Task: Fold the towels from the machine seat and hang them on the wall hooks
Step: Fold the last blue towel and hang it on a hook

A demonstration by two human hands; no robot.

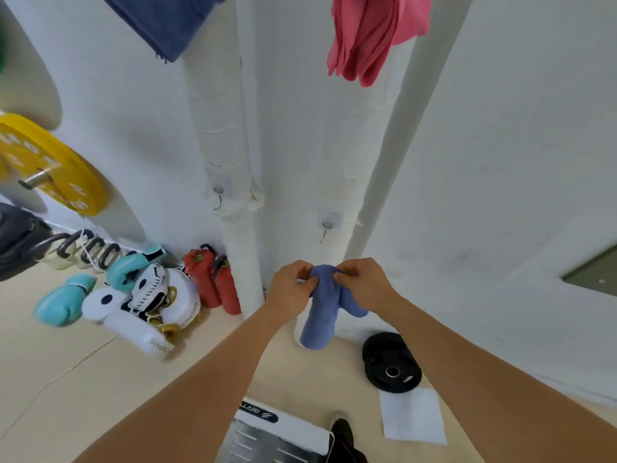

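A folded light-blue towel (320, 312) hangs down from both my hands in front of the white wall. My left hand (288, 285) pinches its top edge on the left, my right hand (362, 282) pinches it on the right. Just above my hands a bare wall hook (327, 226) sticks out of the wrapped pipe; a second bare hook (218, 192) sits further left. Higher up, a dark-blue towel (167, 21) and a pink towel (370, 35) hang on the wall.
Boxing gloves (63, 302), white gear and two red bags (210, 279) lie on the floor at left. A yellow weight plate (50, 162) hangs on a rack at far left. A black plate (390, 362) and white sheet (412, 416) lie right of my feet.
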